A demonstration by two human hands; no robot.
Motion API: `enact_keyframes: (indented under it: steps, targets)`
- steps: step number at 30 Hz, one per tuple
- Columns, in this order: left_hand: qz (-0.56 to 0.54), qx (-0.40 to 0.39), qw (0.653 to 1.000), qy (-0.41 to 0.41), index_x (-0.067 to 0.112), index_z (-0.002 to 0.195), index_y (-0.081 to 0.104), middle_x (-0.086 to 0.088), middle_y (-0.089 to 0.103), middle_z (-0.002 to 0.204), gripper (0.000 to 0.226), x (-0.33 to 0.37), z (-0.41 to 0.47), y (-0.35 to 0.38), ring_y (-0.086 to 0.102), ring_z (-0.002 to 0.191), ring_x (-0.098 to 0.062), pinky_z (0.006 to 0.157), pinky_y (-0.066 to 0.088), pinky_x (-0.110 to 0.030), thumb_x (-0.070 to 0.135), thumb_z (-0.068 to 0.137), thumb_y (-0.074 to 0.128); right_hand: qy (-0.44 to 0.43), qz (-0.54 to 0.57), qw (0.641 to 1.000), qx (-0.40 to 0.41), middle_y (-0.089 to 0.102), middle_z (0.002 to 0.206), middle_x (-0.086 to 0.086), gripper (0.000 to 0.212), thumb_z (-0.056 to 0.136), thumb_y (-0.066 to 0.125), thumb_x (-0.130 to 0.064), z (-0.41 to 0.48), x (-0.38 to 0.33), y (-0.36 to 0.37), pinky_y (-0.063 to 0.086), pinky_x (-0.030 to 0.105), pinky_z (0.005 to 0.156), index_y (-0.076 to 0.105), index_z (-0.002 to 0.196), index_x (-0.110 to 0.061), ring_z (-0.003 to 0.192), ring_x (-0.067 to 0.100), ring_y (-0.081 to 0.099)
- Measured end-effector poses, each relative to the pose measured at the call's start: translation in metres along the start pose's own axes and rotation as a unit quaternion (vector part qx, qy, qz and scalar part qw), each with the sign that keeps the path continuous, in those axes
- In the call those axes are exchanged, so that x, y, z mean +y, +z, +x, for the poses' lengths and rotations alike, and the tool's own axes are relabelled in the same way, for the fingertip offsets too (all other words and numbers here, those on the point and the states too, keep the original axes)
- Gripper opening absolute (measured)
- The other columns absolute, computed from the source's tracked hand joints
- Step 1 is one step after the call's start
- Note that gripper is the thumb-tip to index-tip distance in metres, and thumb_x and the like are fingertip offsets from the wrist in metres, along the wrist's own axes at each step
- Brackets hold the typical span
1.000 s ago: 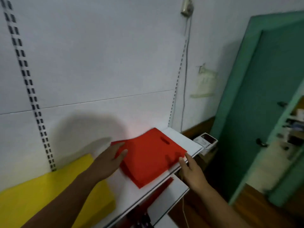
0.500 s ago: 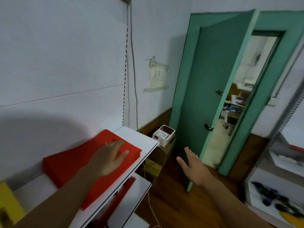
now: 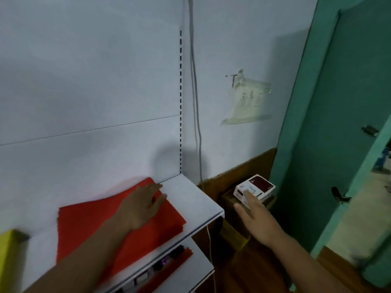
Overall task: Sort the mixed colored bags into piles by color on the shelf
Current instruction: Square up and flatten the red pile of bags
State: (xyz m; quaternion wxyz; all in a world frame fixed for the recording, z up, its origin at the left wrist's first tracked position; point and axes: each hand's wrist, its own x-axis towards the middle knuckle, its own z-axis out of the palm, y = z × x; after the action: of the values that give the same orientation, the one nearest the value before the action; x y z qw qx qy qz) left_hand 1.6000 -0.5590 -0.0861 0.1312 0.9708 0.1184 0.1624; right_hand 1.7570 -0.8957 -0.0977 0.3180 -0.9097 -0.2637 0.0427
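One red pile (image 3: pixel 88 225) under the left hand (image 3: pixel 140 205); one yellow pile (image 3: pixel 8 261).

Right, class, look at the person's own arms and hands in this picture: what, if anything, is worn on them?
Nothing worn shows. The left hand and right hand are bare, without gloves. The left forearm and right forearm are bare too, with no sleeve in view. No watch, bracelet or ring can be made out, though the picture is rather blurred.
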Motion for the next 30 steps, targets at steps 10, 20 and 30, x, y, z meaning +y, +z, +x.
enact_keyframes:
  steps: [10, 20, 30]
  targets:
    - [-0.001, 0.082, 0.977, -0.196, 0.035, 0.141, 0.05, 0.009, 0.06, 0.136, 0.058, -0.091, -0.085, -0.035, 0.054, 0.127, -0.01, 0.11, 0.04, -0.032, 0.066, 0.096, 0.03, -0.145, 0.063, 0.977, -0.146, 0.017, 0.165, -0.009, 0.084, 0.093, 0.036, -0.071, 0.096, -0.086, 0.098, 0.014, 0.032, 0.124, 0.014, 0.16, -0.025, 0.151, 0.01, 0.016]
    - [-0.113, 0.147, 0.926, -0.328, 0.015, 0.147, 0.044, -0.004, 0.052, 0.144, 0.065, -0.138, -0.131, -0.023, 0.048, 0.133, -0.019, 0.112, 0.035, -0.031, 0.053, 0.096, 0.053, -0.113, 0.144, 0.958, -0.221, 0.031, 0.161, -0.004, 0.076, 0.095, 0.044, -0.065, 0.117, -0.149, 0.165, 0.029, 0.033, 0.117, 0.025, 0.158, -0.026, 0.145, 0.014, 0.034]
    - [-0.383, 0.223, 0.813, -0.379, 0.044, 0.135, 0.053, 0.015, 0.068, 0.123, 0.035, -0.126, -0.144, -0.012, 0.067, 0.107, -0.008, 0.092, 0.055, -0.038, 0.044, 0.1, 0.055, -0.039, 0.286, 0.927, -0.24, 0.059, 0.139, -0.011, 0.064, 0.087, 0.051, -0.074, 0.134, -0.136, 0.179, 0.042, 0.046, 0.112, 0.054, 0.14, -0.037, 0.126, 0.01, 0.057]
